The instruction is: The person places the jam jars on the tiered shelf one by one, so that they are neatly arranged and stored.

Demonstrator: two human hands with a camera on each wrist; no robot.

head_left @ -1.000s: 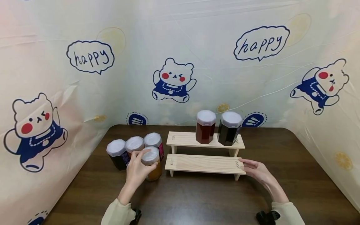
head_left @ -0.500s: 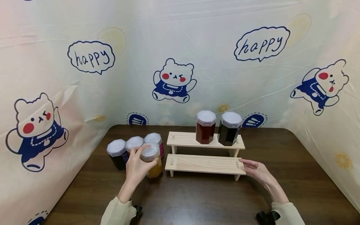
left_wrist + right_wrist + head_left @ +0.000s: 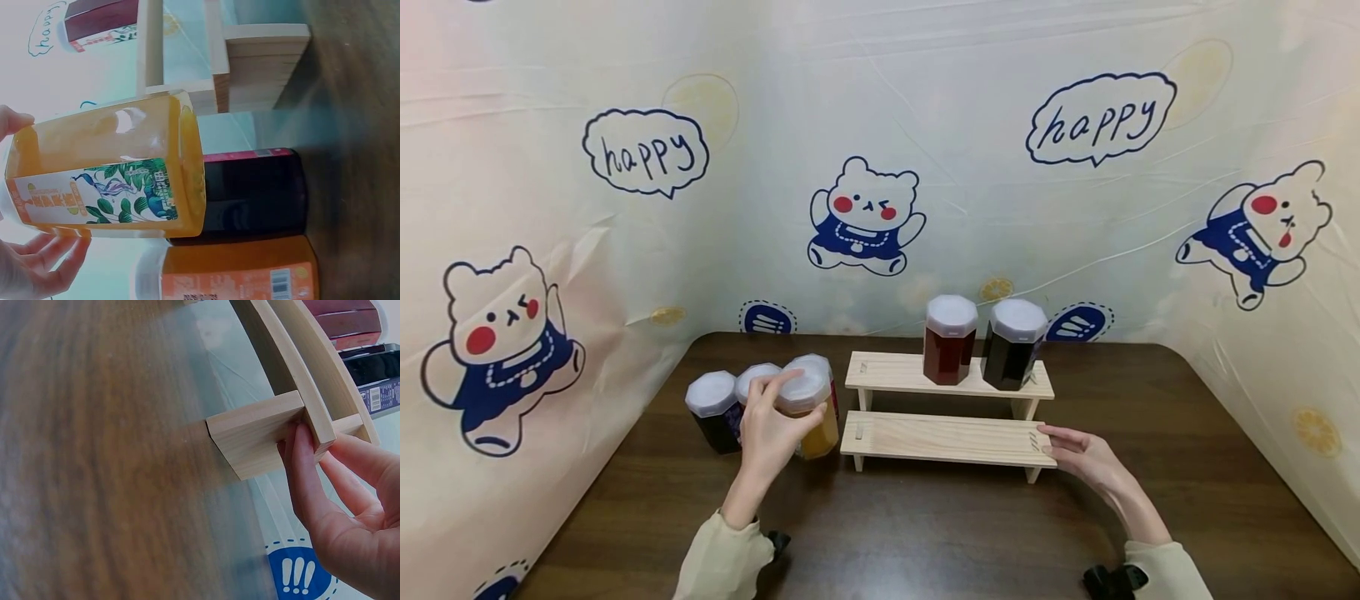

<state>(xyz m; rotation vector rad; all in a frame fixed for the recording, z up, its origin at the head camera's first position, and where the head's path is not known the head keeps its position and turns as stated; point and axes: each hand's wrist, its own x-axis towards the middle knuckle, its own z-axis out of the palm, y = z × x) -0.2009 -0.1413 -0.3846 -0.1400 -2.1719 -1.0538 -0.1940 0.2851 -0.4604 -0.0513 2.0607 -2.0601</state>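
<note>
Pinching the near shelf (image 3: 943, 437) at right, the right hand (image 3: 1090, 461) is seemingly steadying it; at left, the left hand (image 3: 771, 431) is pinching a raised amber jar (image 3: 822, 436) near its lid (image 3: 806, 388), ideally keeping it clear of neighbouring jars (image 3: 713, 412).

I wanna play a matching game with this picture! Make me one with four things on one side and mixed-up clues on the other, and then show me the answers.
Things:
1. yellow jar
2. red jar
3. lower shelf
4. table

Clues:
A. pinched at one end by the person's right grip
B. dark brown, under the jars and shelves
C. held in the person's left grip
D. standing on the top shelf

Right pairs: 1-C, 2-D, 3-A, 4-B
</note>
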